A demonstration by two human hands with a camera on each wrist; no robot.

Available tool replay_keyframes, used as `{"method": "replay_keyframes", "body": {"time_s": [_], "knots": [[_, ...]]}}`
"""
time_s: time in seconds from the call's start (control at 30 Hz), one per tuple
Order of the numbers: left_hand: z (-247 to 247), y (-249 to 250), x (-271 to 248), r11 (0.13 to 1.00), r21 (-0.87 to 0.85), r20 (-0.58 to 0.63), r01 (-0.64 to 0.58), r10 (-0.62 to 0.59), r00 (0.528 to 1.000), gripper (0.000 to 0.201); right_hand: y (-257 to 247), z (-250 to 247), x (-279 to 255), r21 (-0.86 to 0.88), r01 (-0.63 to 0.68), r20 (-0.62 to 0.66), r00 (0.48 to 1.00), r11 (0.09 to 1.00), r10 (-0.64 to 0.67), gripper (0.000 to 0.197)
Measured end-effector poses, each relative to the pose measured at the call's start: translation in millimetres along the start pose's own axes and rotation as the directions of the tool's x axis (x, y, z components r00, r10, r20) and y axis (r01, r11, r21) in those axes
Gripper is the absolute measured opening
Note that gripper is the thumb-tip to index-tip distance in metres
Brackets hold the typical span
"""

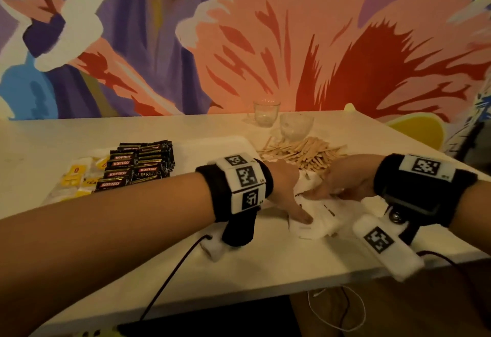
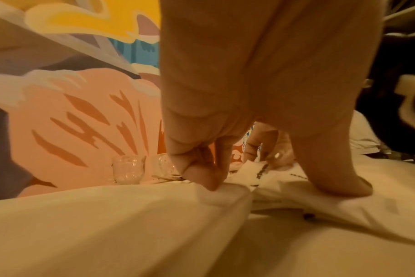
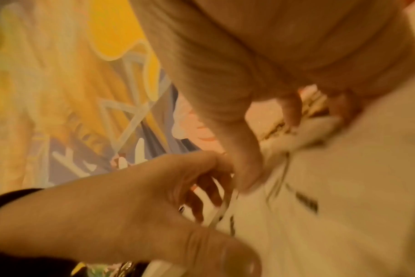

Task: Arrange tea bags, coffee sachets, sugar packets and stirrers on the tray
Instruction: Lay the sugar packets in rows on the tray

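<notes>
A heap of white sugar packets [image 1: 318, 220] lies on the table just right of the white tray [image 1: 239, 140]. My left hand [image 1: 291, 197] grips the heap's left side, thumb pressed down on it and fingers curled at the tray's corner [image 2: 225, 195]. My right hand [image 1: 342, 185] holds the heap's far right side with thumb and curled fingers [image 3: 292, 114]. On the tray, black coffee sachets [image 1: 140, 166] lie in rows, with yellow tea bags [image 1: 77, 180] to their left. Wooden stirrers [image 1: 305, 153] lie piled on the table behind my hands.
Two glasses [image 1: 265, 112] [image 1: 295, 125] stand at the back of the table [image 1: 66, 135], beyond the stirrers. A painted wall runs right behind it. The table's front edge is close below my wrists, and cables hang from it.
</notes>
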State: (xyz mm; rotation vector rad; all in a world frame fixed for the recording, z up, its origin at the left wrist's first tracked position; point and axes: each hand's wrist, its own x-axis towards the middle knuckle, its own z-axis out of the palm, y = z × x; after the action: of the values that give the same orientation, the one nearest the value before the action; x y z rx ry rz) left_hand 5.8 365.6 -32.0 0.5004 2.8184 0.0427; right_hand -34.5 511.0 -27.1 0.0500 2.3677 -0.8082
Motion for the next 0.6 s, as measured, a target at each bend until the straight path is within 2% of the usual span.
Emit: {"method": "replay_keyframes", "body": {"time_s": [0.07,0.1,0.17,0.23,0.3,0.33,0.43,0.5,0.53,0.57,0.6], "knots": [[-0.3,-0.4,0.9,0.999,0.027,-0.043,-0.018,0.019,0.999,0.079,2.0,6.1,0.2,0.154,0.006,-0.004,1.000,0.988,-0.005,0.032],[0.2,-0.4,1.2,0.999,0.030,-0.052,-0.030,0.032,0.998,0.077,2.9,8.9,-0.4,0.193,0.009,-0.005,1.000,0.981,-0.008,0.035],[0.8,-0.6,3.2,0.998,0.023,-0.062,-0.055,0.056,0.997,0.073,-0.5,13.2,-0.5,0.177,0.030,-0.016,1.000,0.984,-0.027,0.055],[1.8,0.9,5.3,0.997,-0.003,-0.083,-0.072,0.072,0.994,0.065,1.5,14.8,10.4,0.249,0.034,-0.028,0.999,0.968,-0.027,0.077],[2.2,2.4,6.8,0.998,-0.004,-0.106,-0.067,0.066,0.992,0.049,6.8,11.5,28.4,0.260,0.096,-0.092,0.993,0.961,-0.074,0.102],[1.8,2.6,6.5,0.998,0.006,-0.114,-0.070,0.070,0.991,0.041,7.6,12.2,32.4,0.257,0.118,-0.119,0.989,0.959,-0.090,0.106],[0.7,0.2,6.3,0.994,-0.042,-0.128,-0.106,0.100,0.987,0.036,6.7,15.9,32.5,0.326,0.170,-0.131,0.982,0.930,-0.134,0.091],[-0.3,-1.0,5.1,0.988,-0.091,-0.155,-0.123,0.108,0.982,0.046,11.2,15.1,43.0,0.340,0.228,-0.139,0.972,0.913,-0.191,0.106],[-0.5,-2.1,4.1,0.986,-0.112,-0.161,-0.127,0.108,0.981,0.043,13.0,15.1,43.7,0.339,0.254,-0.126,0.966,0.906,-0.224,0.107],[-0.7,-3.6,4.3,0.982,-0.133,-0.165,-0.133,0.110,0.980,0.038,12.6,16.6,37.6,0.325,0.271,-0.113,0.962,0.906,-0.248,0.100],[-1.4,-5.0,5.2,0.979,-0.157,-0.166,-0.130,0.104,0.981,0.032,10.3,18.2,28.6,0.324,0.290,-0.116,0.957,0.900,-0.267,0.084]]}}
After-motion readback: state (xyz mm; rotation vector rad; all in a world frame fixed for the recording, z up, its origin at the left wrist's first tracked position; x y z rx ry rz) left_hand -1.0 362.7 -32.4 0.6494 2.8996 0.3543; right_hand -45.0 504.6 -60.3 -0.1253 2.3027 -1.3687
